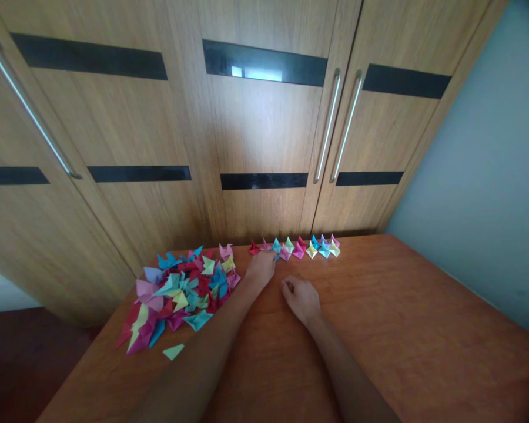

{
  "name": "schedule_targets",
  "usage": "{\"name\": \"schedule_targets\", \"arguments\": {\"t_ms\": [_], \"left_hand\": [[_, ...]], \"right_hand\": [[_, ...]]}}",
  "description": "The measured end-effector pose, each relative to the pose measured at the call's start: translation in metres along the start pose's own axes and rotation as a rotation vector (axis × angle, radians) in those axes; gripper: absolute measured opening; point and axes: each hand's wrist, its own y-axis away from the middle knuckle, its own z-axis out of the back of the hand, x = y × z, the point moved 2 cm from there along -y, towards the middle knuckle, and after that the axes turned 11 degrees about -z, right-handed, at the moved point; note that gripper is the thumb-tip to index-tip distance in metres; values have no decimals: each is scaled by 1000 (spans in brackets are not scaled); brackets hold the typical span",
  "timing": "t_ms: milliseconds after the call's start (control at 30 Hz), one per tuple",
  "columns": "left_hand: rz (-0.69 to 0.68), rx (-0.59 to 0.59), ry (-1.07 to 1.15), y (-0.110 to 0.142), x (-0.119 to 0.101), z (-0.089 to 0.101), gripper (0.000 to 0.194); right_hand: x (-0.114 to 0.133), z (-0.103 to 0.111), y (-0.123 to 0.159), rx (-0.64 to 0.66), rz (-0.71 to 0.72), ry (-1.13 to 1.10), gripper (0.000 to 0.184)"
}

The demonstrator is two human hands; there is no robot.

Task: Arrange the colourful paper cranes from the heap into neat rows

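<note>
My left hand (261, 265) reaches to the far edge of the wooden table (401, 317), its fingertips closed on a small blue folded paper piece (276, 256) at the left end of a row of folded paper shapes (297, 247). The row holds several pieces in red, pink, blue, green and yellow. My right hand (300, 298) rests on the table just behind, fingers curled in a loose fist with nothing seen in it. A heap of folded paper pieces (185, 291) in many colours lies left of my left arm.
A single green paper triangle (173, 351) lies apart near the table's left front. Wooden wardrobe doors (264, 129) with metal handles stand right behind the table. A pale wall (489, 188) borders the right side.
</note>
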Motion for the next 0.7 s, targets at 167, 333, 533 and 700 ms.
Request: {"name": "schedule_targets", "arguments": {"t_ms": [167,333,533,700], "left_hand": [[-21,-15,-3,-1,-2,2,19],[-17,-34,-2,7,-4,9,21],[-9,-30,-16,43,-2,26,17],[-15,-68,-28,91,12,57,19]], "right_hand": [[0,1,0,6,-11,2,23],[2,3,1,17,-17,7,23],[1,2,1,19,-11,29,23],[-1,0,2,13,4,23,23]]}}
